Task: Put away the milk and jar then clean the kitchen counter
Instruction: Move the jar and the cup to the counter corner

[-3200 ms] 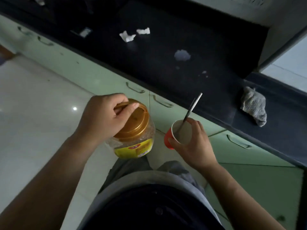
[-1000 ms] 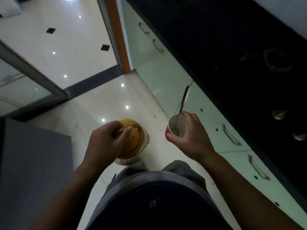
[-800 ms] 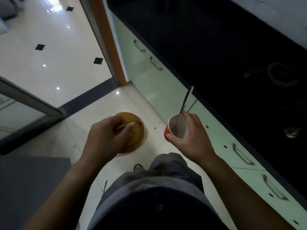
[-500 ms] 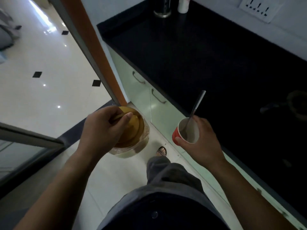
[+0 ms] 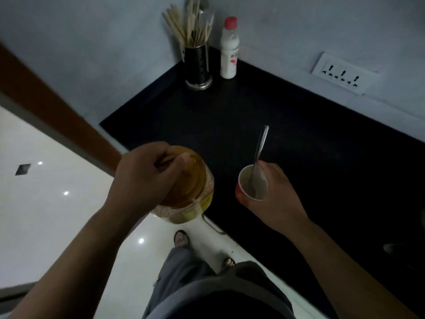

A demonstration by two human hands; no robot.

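A person stands at the corner of a dark kitchen tabletop (image 5: 299, 139), seen from above in dim light. At far left, a glossy white floor (image 5: 46, 203) with small dark inset tiles runs beside a brown door frame (image 5: 57, 104). The left hand (image 5: 147, 178) is closed over the gold lid of a clear plastic jar (image 5: 193, 192) with a yellow label, gripping the lid's handle from above; the jar hangs in the air over the near left edge of the tabletop, partly above the floor. Below it, two sandalled feet (image 5: 181, 238) and grey trousers show on the floor. In the far corner of the tabletop, against the pale wall, a dark metal holder (image 5: 197, 65) filled with wooden sticks stands just beside a white bottle (image 5: 228, 56) with a red cap. To the right of the jar, the right hand (image 5: 273, 196) is wrapped round a red paper cup (image 5: 250, 187) with a white inside, held above the tabletop; a metal spoon (image 5: 258, 157) leans in the cup, its handle pointing up and away. The two hands are apart, each clamped on its own item. At far right, a white socket strip (image 5: 342, 73) is set in the wall above the tabletop's back edge.
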